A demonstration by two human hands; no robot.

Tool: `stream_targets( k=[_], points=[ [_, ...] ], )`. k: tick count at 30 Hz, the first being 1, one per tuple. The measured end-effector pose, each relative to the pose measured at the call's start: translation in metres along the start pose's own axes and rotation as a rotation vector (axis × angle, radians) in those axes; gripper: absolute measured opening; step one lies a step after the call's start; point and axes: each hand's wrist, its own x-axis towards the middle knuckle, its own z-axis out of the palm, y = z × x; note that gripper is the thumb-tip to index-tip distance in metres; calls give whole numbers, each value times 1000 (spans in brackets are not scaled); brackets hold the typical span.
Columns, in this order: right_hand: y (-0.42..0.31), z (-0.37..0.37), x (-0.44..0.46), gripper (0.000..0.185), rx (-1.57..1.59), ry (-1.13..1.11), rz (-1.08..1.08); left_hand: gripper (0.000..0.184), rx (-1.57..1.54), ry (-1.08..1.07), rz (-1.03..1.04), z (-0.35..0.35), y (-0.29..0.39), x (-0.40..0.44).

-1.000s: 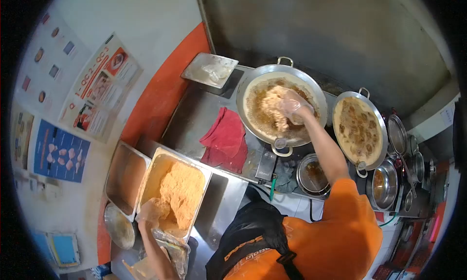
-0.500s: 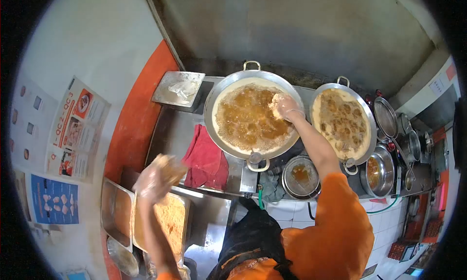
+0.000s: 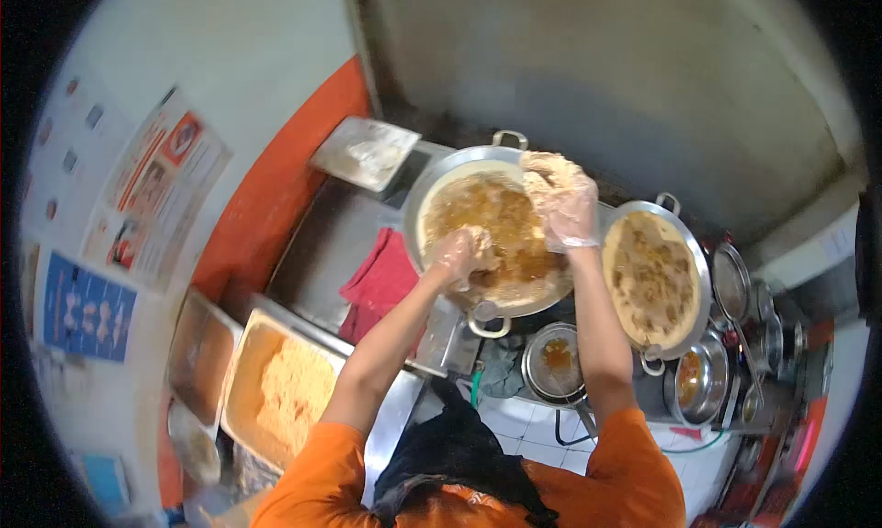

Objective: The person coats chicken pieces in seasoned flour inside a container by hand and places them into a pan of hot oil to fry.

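Both my hands wear clear plastic gloves and are over a wide two-handled pan [image 3: 424,181] of bubbling brown oil. My left hand [image 3: 452,258], fingers closed, holds a flour-coated piece of chicken [image 3: 481,244] low over the near-left part of the oil. A larger coated piece of chicken [image 3: 552,172] is gripped in my right hand [image 3: 571,218], raised at the pan's far-right rim. Pale foam rings the oil. How the fingers wrap each piece is partly hidden.
A second pan [image 3: 704,289] of frying pieces stands to the right, beside a strainer [image 3: 554,386] and a steel bowl [image 3: 712,404]. At lower left is a tray [image 3: 234,409] of breading flour [image 3: 299,390]. A red cloth [image 3: 377,289] lies left of the pan, a metal container [image 3: 367,151] behind.
My left hand has moved from above the flour tray to over the oil with its chicken piece. My right hand has risen toward the far rim, still holding chicken. The camera view has tilted.
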Motion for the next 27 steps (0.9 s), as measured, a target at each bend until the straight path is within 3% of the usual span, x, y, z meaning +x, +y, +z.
stream_targets(
  k=[1,3,6,7,9,10,11,13,14,15,16,18,21,22,25,27],
  points=[
    [-18,4,-1,28,5,-6,-19,30,-31,36,-4,-10,2,-11],
    [-38,29,-5,26,401,-23,44,21,-93,197,-25,-25,-20,-40],
    [-89,77,-6,25,592,-193,81,17,-220,472,141,-76,-43,-128],
    [-120,97,-12,27,854,-261,171,16,-164,443,-27,-100,-49,-164],
    [-198,131,-38,25,992,-401,88,16,-82,364,-338,-135,-62,-248],
    [-215,169,-53,23,1140,-492,29,16,17,374,-350,-136,-91,-293],
    [-247,179,-67,24,1160,-685,115,17,118,383,-355,-134,-122,-338],
    [-273,236,-105,38,1120,-1124,-75,21,125,254,-571,-130,-150,-415],
    [-291,255,-124,42,935,-1277,-235,24,174,237,-650,-109,-177,-443],
    [-299,283,-144,47,727,-1518,-388,28,222,221,-729,-71,-209,-467],
    [-311,318,-174,50,447,-1436,-904,31,219,173,-781,-61,-220,-480],
    [-340,359,-233,46,-286,-1821,-992,36,150,42,-853,-45,-227,-491],
    [-319,398,-307,33,-75,-1560,-1175,43,26,-11,-924,-41,-247,-478],
    [-306,416,-316,29,-73,-1490,-1134,44,-18,0,-950,-36,-254,-477],
    [-332,387,-270,27,-62,-1543,-1139,34,35,48,-913,-36,-261,-484],
    [-306,422,-275,29,-12,-1506,-1129,36,52,-9,-900,-65,-244,-483]
  ],
)
